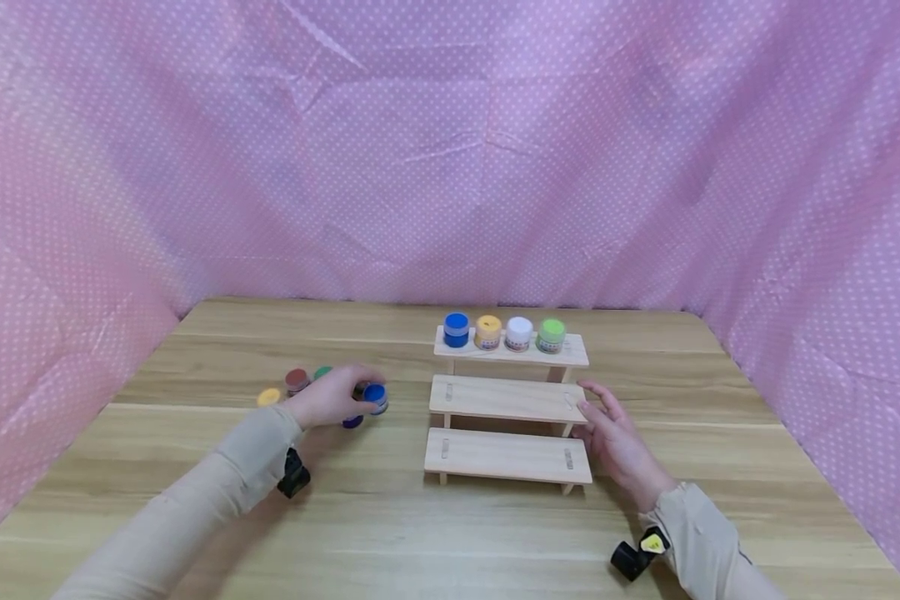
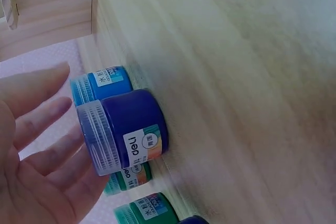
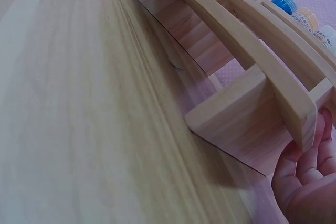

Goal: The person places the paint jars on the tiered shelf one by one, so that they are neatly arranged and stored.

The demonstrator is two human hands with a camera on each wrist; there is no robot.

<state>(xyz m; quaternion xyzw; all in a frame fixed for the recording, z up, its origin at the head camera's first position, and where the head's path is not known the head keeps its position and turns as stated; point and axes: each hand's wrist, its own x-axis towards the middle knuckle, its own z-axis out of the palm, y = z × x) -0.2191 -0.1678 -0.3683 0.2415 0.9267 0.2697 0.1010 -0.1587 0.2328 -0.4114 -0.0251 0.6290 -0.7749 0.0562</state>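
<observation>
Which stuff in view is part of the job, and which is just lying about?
Likely in the job:
wooden rack, right hand at its end
four jars on top
loose jars around the left hand

Likely just there:
table
pink dotted cloth
black wrist devices

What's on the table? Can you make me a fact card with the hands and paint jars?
Left hand: beside a blue jar; grip unclear
Right hand: at the right end of the middle step
Top step: second blue jar, yellow-orange jar, white jar, light green jar
Table: wood-grained
Backdrop: pink, white-dotted cloth
</observation>
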